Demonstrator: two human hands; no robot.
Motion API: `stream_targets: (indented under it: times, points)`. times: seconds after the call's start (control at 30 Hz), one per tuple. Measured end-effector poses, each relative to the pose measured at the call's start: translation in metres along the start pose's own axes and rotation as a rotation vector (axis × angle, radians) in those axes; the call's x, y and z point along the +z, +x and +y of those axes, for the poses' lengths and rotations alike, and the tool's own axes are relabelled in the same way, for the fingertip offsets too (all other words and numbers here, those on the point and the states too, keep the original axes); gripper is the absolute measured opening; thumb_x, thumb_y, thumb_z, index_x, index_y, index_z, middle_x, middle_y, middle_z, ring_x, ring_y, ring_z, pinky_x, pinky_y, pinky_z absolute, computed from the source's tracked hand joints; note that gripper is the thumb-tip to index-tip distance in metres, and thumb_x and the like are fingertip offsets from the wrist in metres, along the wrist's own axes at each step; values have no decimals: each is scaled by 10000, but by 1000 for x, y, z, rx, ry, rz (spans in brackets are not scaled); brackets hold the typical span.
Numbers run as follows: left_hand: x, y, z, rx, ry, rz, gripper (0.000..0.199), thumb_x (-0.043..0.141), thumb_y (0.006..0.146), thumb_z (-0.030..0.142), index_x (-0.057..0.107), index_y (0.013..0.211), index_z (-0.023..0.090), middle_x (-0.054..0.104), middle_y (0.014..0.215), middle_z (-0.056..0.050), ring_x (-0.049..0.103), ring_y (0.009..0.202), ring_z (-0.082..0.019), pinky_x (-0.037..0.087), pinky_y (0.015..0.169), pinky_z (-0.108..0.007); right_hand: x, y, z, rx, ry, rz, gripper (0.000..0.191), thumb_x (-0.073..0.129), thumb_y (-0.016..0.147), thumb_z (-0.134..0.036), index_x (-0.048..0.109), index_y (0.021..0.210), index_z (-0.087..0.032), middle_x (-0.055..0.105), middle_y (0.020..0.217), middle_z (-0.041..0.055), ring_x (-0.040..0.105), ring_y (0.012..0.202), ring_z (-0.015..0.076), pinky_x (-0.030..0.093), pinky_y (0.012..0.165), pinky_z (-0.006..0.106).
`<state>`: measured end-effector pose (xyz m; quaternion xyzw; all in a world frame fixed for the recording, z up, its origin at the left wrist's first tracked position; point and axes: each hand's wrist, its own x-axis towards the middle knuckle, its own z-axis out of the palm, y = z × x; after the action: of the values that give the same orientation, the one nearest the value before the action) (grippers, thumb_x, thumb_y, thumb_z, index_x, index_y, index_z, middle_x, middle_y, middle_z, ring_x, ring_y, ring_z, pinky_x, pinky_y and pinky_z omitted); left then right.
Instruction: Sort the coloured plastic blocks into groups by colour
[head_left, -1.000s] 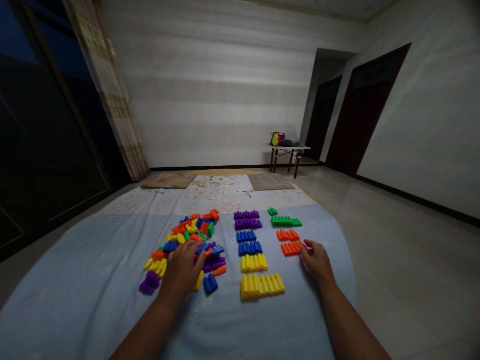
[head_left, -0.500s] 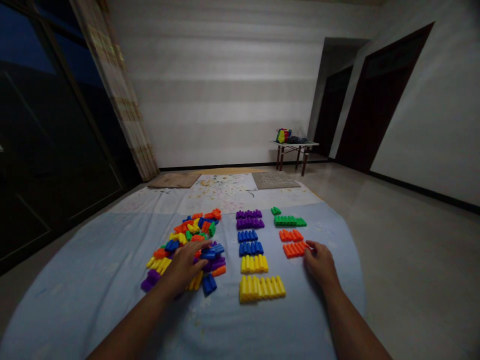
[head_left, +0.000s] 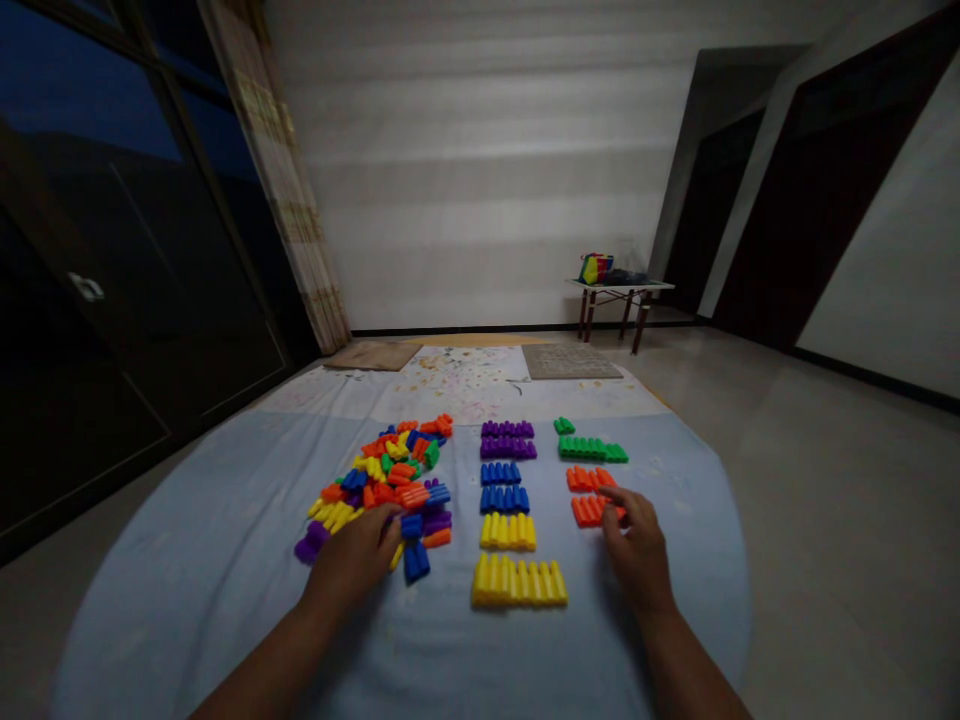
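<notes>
At the near side of a mixed pile of ribbed plastic blocks (head_left: 371,467), my left hand (head_left: 356,560) is closed, its thumb and forefinger pinching a blue block (head_left: 410,526). An orange piece (head_left: 418,497) lies just beyond those fingertips. My right hand (head_left: 639,550) has its forefinger and thumb around the right end of the nearer orange row (head_left: 588,512). Behind that lie another orange row (head_left: 587,479) and a green row (head_left: 589,448). Purple (head_left: 508,448), blue (head_left: 504,499) and yellow rows (head_left: 519,582) form a column between my hands.
A pale blue cloth (head_left: 420,660) covers the round table. Two flat mats, one brown (head_left: 373,355) and one grey (head_left: 571,361), lie at its far edge. A small table (head_left: 619,286) bearing a colourful bag (head_left: 597,268) stands by the wall.
My left hand has drawn back towards me with the blue block, uncovering orange pieces. My right hand's fingers have moved further over the orange row. The view has turned slightly left.
</notes>
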<state>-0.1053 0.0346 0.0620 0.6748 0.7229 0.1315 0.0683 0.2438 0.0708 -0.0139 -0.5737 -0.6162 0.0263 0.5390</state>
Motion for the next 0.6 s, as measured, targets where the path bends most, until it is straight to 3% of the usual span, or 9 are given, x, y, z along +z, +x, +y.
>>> stream_targets:
  times: [0.23, 0.6]
  points:
    - [13, 6, 22, -98, 186, -69, 442, 293, 825, 540, 581, 957, 233, 672, 942, -97, 621, 860, -266, 418, 688, -357, 5, -7, -9, 18, 142, -111, 225, 404, 808, -211, 605, 908, -200, 622, 917, 72, 546, 886, 211, 441, 764, 352]
    - [6, 4, 16, -98, 122, -144, 341, 355, 815, 455, 544, 1031, 270, 652, 1047, -62, 598, 948, -251, 416, 709, -347, 5, -11, -5, 42, 116, -106, 229, 415, 790, -187, 623, 884, -207, 629, 866, 57, 557, 842, 205, 450, 731, 337]
